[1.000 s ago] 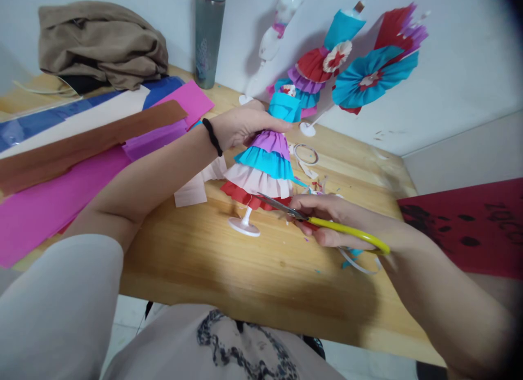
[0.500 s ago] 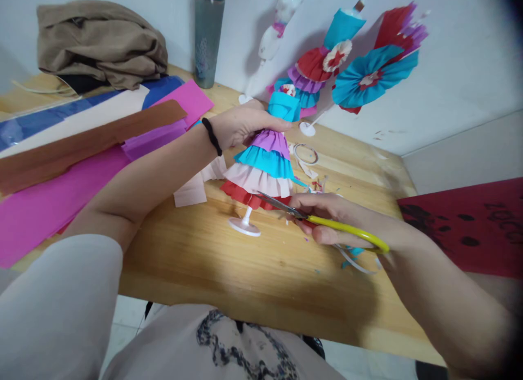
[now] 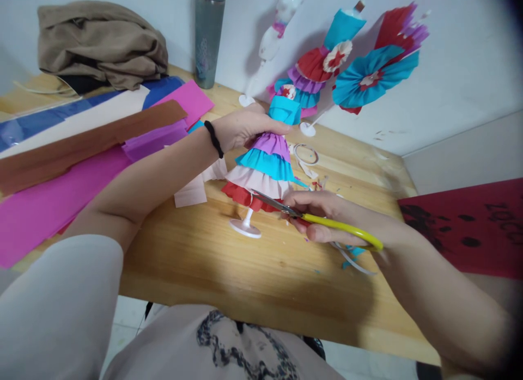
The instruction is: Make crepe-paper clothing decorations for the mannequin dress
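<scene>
Gripping the paper-dress doll (image 3: 265, 162), left hand (image 3: 241, 127) fingers clamp; right hand (image 3: 322, 216) clasps scissors (image 3: 310, 219).

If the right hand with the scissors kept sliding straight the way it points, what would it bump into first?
Most likely the red bottom frill of the paper dress; the scissors in the right hand already have their tips at its hem.

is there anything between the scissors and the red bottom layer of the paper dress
Nothing visible. The scissors in the right hand already have their blade tips at the red bottom layer, above the white stand. The left hand holds the paper dress higher up, clear of the blades.
</scene>
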Demonstrator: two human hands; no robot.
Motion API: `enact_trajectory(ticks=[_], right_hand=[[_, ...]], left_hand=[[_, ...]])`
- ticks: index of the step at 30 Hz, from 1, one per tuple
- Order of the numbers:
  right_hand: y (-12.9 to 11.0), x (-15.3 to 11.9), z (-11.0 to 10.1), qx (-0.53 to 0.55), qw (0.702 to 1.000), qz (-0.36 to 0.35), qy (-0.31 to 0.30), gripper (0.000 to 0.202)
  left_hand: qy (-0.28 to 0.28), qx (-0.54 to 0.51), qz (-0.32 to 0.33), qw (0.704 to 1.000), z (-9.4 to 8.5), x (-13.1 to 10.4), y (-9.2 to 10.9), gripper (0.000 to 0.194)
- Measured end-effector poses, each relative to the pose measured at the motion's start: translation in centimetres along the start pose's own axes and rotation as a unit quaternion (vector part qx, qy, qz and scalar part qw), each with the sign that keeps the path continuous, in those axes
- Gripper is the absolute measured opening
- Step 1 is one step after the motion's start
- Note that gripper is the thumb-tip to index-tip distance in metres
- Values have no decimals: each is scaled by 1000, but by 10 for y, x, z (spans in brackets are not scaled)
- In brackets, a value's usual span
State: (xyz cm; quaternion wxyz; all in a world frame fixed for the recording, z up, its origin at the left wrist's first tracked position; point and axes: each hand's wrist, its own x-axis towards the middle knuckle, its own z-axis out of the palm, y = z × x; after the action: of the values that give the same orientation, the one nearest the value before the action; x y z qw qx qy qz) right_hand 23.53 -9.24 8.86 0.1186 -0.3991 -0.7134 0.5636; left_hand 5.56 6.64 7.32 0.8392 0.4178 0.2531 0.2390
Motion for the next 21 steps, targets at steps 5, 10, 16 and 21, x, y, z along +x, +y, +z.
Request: enact_trajectory(ticks=[5,10,16,21], right_hand=[[0,3,1,-3,1000,-1,5,49],[4,4,3,-9,999,-29,22,46],[1,5,2,-23,999,-16,36,43],[-3,4,2,13,999,24,29,44]], left_hand=[[-21,81,11,996,-5,7,-4,10],[-39,102,25,994,-4,7,-3,18],[-23,120,-4,993,-4,6,-2,23],[-22,110,9,994,-2,6,-2,27]])
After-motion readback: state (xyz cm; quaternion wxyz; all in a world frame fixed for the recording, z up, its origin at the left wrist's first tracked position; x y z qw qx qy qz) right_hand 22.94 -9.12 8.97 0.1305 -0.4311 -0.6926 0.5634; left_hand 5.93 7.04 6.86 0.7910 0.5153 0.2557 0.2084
